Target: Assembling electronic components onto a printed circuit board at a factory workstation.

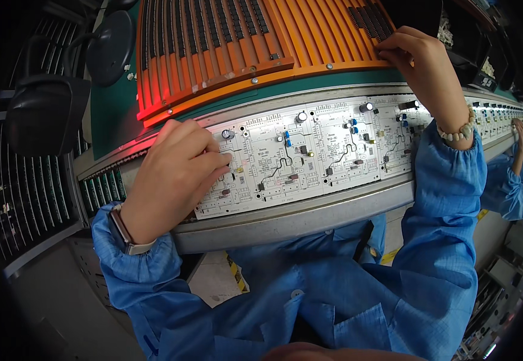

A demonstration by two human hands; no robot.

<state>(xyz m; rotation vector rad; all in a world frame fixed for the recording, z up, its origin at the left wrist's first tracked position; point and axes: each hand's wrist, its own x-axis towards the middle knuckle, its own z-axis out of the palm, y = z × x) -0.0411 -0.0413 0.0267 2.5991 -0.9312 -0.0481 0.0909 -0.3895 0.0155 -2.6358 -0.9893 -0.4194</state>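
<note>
The fingers (pixel 204 144) of your left hand (pixel 174 171) are curling close together over the left end of a row of white, component-studded circuit boards (pixel 273 147); whether anything is sitting between their tips, you cannot tell from this view. Your right hand (pixel 427 57) is reaching across to a bright orange, slotted tray (pixel 315 36), its thumb and forefinger bending toward each other beside short strips of small black components (pixel 369 21); whether they are gripping one is impossible to tell.

The boards are lying side by side along a silver metal rail (pixel 297 219) in front of you, carrying upright dark cylindrical capacitors (pixel 301 117) and small blue parts (pixel 287 139). Just beyond them, on a green table (pixel 111 117), a second, darker orange grooved tray (pixel 213 78) is standing beside the first, its channels holding long black strips. You are wearing blue sleeves (pixel 442 198), a watch (pixel 119 225) on your left wrist and a pale beaded bracelet (pixel 458 133) on your right. Farther along the line to your right, a co-worker's hand (pixel 519 135) is hovering near more boards.
</note>
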